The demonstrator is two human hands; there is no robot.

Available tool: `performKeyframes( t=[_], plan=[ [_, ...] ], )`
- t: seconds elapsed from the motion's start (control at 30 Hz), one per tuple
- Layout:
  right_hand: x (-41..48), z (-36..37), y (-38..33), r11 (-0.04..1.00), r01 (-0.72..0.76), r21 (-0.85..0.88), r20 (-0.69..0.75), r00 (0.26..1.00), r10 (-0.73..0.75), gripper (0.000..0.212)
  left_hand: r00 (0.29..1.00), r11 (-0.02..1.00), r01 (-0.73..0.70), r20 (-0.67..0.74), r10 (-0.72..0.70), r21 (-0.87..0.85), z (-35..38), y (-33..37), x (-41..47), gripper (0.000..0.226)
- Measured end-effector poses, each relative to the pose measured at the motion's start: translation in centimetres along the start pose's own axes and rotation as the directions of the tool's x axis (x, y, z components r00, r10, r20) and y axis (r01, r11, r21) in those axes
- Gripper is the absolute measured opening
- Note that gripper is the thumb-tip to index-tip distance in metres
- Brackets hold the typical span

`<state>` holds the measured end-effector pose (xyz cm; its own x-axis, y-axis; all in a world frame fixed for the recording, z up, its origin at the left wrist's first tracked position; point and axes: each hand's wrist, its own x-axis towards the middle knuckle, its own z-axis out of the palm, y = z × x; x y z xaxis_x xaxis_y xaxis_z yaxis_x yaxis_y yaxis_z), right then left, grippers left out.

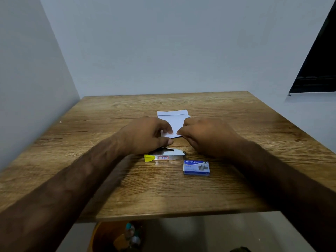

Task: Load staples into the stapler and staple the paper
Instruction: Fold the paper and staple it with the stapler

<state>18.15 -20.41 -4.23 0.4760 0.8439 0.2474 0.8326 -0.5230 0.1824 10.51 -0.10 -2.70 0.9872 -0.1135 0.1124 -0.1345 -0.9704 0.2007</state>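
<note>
1. Left hand (145, 134): fingers curled inward, thumb and fingertips pinched on the near left edge of the paper (174, 122). Thumb tip lies just above the stapler.
2. Right hand (205, 135): fingers drawn together, tips pressed on the near right edge of the same paper. The two hands nearly meet at the sheet's near edge; only a narrow strip of white shows between them.
3. Paper: small white sheet, lying on the table at centre, far part flat and uncovered. Near edge appears slightly lifted at the fingers; whether it is one sheet or several, cannot tell.
4. Stapler (165, 155): metal body, yellow tip at its left end, a red-bordered label on its side. Lies on the table just near of the hands, long axis running left to right. Neither hand grips it.
5. Staple box (196, 167): blue, printed "kangaro", closed as far as can be seen. Sits on the table near and right of the stapler, apart from it.
6. Table (236, 188): wood-grain top, set into a corner of the room.
7. Room: pale walls (163, 51) on the left and far sides; a dark panel (321, 66) at the upper right. Below the table's near edge, a round orange container (116, 237) with blurred contents stands on the floor.
</note>
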Motion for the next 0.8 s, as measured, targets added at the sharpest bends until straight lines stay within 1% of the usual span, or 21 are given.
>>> performKeyframes(
  t=[0.07,0.17,0.23,0.3,0.37,0.47,0.5,0.53,0.6,0.63,0.67,0.77,0.8],
  plan=[
    [0.2,-0.1,0.0,1.000,-0.016,0.006,-0.021,1.000,0.016,0.030,1.000,1.000,-0.019,-0.026,0.018,-0.018,0.2,-0.3,0.2,0.032],
    [0.6,-0.2,0.3,0.996,-0.068,0.064,-0.021,0.997,0.069,0.030,0.994,0.997,-0.043,-0.099,0.037,-0.064,0.8,-0.7,0.5,0.020],
    [0.6,-0.3,0.5,0.990,-0.101,0.095,-0.004,0.995,0.102,0.031,0.987,0.990,-0.064,-0.153,0.044,-0.126,1.4,-1.1,0.7,0.012],
    [0.6,-0.7,0.3,0.981,-0.143,0.133,0.014,0.990,0.142,0.031,0.982,0.973,-0.075,-0.184,0.035,-0.219,1.9,-1.5,0.9,0.008],
    [0.4,-1.2,-0.2,0.963,-0.167,0.212,0.000,0.985,0.171,0.030,0.979,0.957,-0.080,-0.201,0.023,-0.280,2.4,-1.9,1.0,0.007],
    [0.2,-2.9,-1.6,0.915,-0.116,0.387,-0.055,0.987,0.148,0.029,0.974,0.936,-0.100,-0.227,0.023,-0.336,2.7,-2.0,1.1,0.006],
    [0.1,-3.5,-2.2,0.883,-0.105,0.458,-0.034,0.990,0.135,0.034,0.973,0.927,-0.108,-0.231,0.024,-0.359,2.7,-1.9,1.1,0.010],
    [0.1,-3.9,-2.9,0.866,-0.107,0.489,0.010,0.993,0.117,0.042,0.973,0.919,-0.118,-0.230,0.031,-0.377,2.6,-1.8,1.1,0.016],
    [0.4,-4.0,-4.3,0.901,-0.107,0.420,0.087,0.993,0.077,0.057,0.976,0.911,-0.124,-0.213,0.040,-0.392,2.3,-1.6,1.0,0.025],
    [0.6,-3.7,-5.0,0.924,-0.103,0.368,0.100,0.992,0.071,0.058,0.979,0.910,-0.121,-0.197,0.044,-0.397,2.2,-1.6,1.0,0.023],
    [0.9,-3.3,-5.5,0.939,-0.105,0.328,0.095,0.992,0.078,0.054,0.981,0.908,-0.123,-0.185,0.051,-0.400,2.1,-1.6,1.0,0.019],
    [1.4,-2.6,-5.9,0.959,-0.109,0.261,0.046,0.994,0.101,0.040,0.979,0.914,-0.137,-0.194,0.066,-0.381,1.8,-1.8,1.0,0.024],
    [1.4,-2.6,-5.8,0.962,-0.104,0.254,0.042,0.994,0.097,0.037,0.979,0.915,-0.137,-0.193,0.066,-0.379,1.8,-1.8,1.1,0.021]
  ],
)
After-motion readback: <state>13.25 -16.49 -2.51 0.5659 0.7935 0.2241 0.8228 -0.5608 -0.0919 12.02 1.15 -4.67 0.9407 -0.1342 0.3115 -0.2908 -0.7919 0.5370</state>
